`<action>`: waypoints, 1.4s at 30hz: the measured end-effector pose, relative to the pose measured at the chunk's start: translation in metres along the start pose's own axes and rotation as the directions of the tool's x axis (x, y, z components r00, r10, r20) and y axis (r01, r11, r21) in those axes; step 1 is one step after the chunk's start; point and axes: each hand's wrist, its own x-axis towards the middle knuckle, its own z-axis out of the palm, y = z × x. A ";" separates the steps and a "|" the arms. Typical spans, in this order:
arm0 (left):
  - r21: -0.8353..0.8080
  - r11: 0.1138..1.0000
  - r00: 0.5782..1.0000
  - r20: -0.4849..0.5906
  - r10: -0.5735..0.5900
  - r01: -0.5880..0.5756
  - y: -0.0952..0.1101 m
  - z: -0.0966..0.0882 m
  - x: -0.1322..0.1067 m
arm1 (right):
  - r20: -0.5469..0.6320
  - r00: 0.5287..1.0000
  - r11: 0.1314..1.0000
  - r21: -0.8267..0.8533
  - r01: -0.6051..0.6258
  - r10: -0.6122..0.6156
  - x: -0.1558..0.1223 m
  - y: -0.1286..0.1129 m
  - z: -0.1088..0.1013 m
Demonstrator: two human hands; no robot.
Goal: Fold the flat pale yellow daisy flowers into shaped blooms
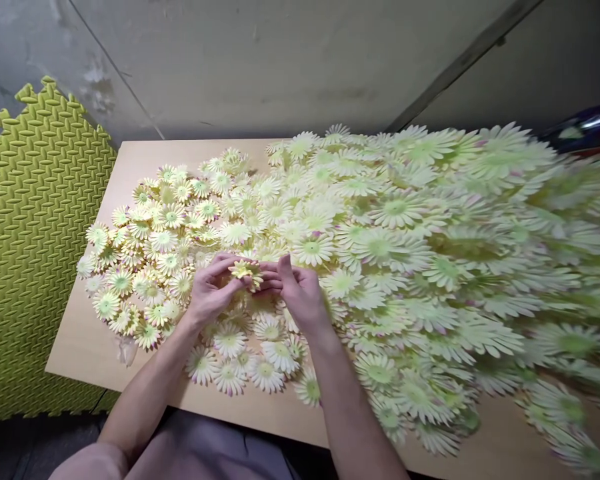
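Observation:
My left hand [211, 288] and my right hand [296, 291] meet over the middle of a low wooden table [83, 343]. Between their fingertips they pinch one small yellow artificial daisy head [245, 270]. Both hands have their fingers closed on it, the left from the left side and the right from the right. Around and under the hands lie several loose daisy heads, white and pale yellow with green centres. A smaller heap [150, 253] sits to the left of the hands.
A big pile of larger daisy heads [430, 267] covers the right half of the table, reaching past its edge. A green foam puzzle mat [25, 253] lies on the left. A grey wall stands behind. A crumpled clear wrapper [127, 348] lies near the front left.

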 end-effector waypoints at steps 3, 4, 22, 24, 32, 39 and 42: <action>0.035 0.999 1.000 -0.022 -0.021 0.022 0.003 -0.001 0.001 | 0.064 0.997 0.998 0.059 -0.035 0.031 0.000 0.000 0.001; 0.041 0.999 1.000 -0.024 -0.021 0.022 0.003 -0.001 0.001 | 0.089 0.996 0.998 0.058 -0.035 0.030 0.000 0.000 0.001; 0.182 0.948 0.950 0.223 0.218 -0.260 -0.003 -0.010 0.008 | 0.081 0.982 0.985 -0.014 0.173 -0.171 -0.004 -0.007 -0.005; 0.031 0.990 0.963 0.240 0.123 -0.135 -0.005 -0.011 0.007 | 0.078 0.979 0.982 0.020 0.187 -0.188 -0.004 -0.005 -0.006; 0.035 0.997 0.940 0.333 -0.071 0.062 0.006 -0.010 0.006 | 0.273 0.957 0.995 0.039 0.088 -0.096 -0.002 -0.002 -0.009; -0.073 0.996 0.986 0.163 -0.046 0.058 0.007 -0.007 0.005 | 0.227 0.974 1.000 0.015 0.011 -0.014 -0.001 -0.002 -0.003; 0.018 1.000 0.996 0.082 0.016 -0.018 0.008 -0.008 0.004 | 0.231 0.973 1.000 0.014 0.019 -0.021 -0.001 -0.002 -0.004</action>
